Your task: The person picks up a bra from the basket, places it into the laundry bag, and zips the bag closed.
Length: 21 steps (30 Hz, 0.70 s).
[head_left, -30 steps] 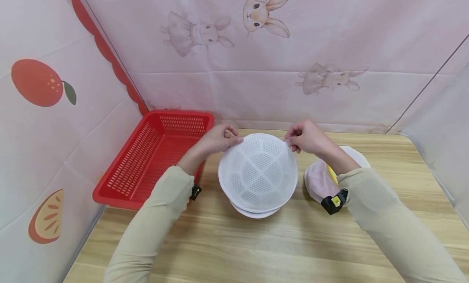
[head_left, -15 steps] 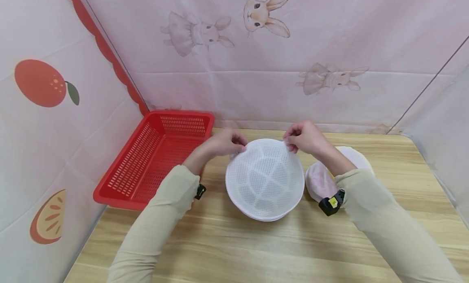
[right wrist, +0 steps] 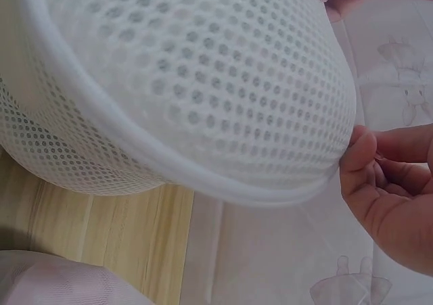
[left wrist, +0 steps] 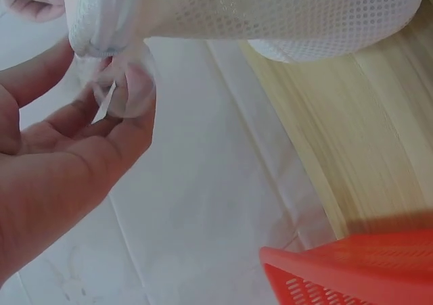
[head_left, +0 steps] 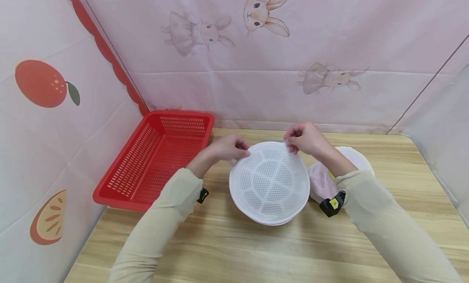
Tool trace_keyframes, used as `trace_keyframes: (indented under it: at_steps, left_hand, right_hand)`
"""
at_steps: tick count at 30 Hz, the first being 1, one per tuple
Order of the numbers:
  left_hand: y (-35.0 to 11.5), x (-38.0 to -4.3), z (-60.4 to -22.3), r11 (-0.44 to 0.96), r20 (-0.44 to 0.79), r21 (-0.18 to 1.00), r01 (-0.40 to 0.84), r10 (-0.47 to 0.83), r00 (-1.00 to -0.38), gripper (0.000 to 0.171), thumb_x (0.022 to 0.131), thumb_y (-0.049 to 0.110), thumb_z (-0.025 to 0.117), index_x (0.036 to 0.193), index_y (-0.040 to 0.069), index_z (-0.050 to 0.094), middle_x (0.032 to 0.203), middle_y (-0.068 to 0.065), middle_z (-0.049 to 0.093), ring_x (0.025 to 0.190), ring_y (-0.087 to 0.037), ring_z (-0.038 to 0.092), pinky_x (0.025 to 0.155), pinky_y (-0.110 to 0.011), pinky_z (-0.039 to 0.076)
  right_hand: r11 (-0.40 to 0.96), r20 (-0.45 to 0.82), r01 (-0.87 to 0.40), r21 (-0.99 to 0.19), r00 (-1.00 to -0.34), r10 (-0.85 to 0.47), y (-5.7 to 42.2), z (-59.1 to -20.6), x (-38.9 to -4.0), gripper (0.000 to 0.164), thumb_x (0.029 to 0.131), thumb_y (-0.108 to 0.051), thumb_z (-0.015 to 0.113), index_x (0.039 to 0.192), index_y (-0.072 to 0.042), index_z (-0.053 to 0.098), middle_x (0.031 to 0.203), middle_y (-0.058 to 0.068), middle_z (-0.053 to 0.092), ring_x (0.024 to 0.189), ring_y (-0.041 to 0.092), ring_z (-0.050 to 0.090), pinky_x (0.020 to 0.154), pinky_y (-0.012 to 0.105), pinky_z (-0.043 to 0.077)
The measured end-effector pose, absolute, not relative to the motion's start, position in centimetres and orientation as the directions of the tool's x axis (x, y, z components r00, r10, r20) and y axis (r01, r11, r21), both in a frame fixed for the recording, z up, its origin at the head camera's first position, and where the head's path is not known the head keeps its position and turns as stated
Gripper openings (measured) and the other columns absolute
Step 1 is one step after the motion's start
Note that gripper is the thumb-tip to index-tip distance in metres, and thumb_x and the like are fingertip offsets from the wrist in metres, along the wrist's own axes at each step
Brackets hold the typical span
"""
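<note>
A round white mesh laundry bag [head_left: 271,183] is held tilted over the middle of the table, its ribbed mesh face toward the head camera. My left hand [head_left: 229,148] pinches its upper left edge. In the left wrist view, a zipper runs along the edge of the bag [left wrist: 284,11], and a blurred, clear round piece shows at the fingertips of the left hand [left wrist: 74,153]. My right hand [head_left: 304,139] pinches the upper right edge between thumb and curled forefinger. The right wrist view shows the white piped rim of the bag [right wrist: 223,95] meeting that hand [right wrist: 396,190].
An empty red plastic basket [head_left: 155,161] with slotted walls stands at the left. A pale pink bag [head_left: 322,181] with a white round top [head_left: 355,159] lies under the right forearm. The wooden table [head_left: 234,254] meets a printed cloth wall [head_left: 234,95] at the back.
The mesh bag has shifted to the right and slightly toward me. My left hand moved right and down with it; the right hand stayed nearly in place.
</note>
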<state>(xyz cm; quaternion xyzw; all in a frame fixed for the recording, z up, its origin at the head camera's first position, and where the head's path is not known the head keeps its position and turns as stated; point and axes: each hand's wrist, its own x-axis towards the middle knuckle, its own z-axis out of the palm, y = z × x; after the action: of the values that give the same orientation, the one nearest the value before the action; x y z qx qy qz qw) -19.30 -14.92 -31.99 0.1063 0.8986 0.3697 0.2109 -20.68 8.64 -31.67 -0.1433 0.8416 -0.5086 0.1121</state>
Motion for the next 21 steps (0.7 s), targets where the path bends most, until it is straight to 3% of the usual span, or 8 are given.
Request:
trace_keyframes:
  at_steps: [10, 16, 21]
  left_hand:
    - [-14.6, -19.4, -32.2, 0.769, -0.280, 0.639, -0.036, 0.189, -0.941, 0.012, 0.080, 0.015, 0.069, 0.083, 0.005, 0.063, 0.079, -0.005, 0.058, 0.075, -0.017, 0.053, 0.065, -0.026, 0.042]
    - [-15.7, -19.4, -32.2, 0.755, -0.312, 0.639, -0.145, 0.082, -0.946, 0.014, 0.080, 0.016, 0.068, 0.086, 0.004, 0.063, 0.085, -0.008, 0.059, 0.076, -0.020, 0.056, 0.068, -0.029, 0.046]
    - [-16.8, -19.4, -31.9, 0.739, -0.365, 0.652, -0.172, 0.106, -0.925, 0.016, 0.081, 0.014, 0.067, 0.090, 0.002, 0.062, 0.087, -0.010, 0.059, 0.077, -0.021, 0.058, 0.075, -0.033, 0.048]
  right_hand:
    - [0.489, -0.061, -0.116, -0.865, -0.942, -0.330, 8.6, -31.7, -20.8, 0.006, 0.083, 0.007, 0.055, 0.083, 0.013, 0.058, 0.058, 0.005, 0.054, 0.049, 0.011, 0.051, 0.047, 0.022, 0.046]
    - [0.533, -0.104, -0.087, -0.842, -0.942, -0.318, 9.9, -32.3, -21.2, 0.007, 0.082, 0.008, 0.054, 0.083, 0.014, 0.058, 0.057, 0.004, 0.054, 0.047, 0.009, 0.050, 0.045, 0.022, 0.045]
    - [0.515, -0.101, -0.094, -0.852, -0.936, -0.337, 10.3, -32.9, -21.4, 0.008, 0.080, 0.010, 0.054, 0.083, 0.016, 0.058, 0.057, 0.006, 0.054, 0.047, 0.010, 0.051, 0.045, 0.022, 0.046]
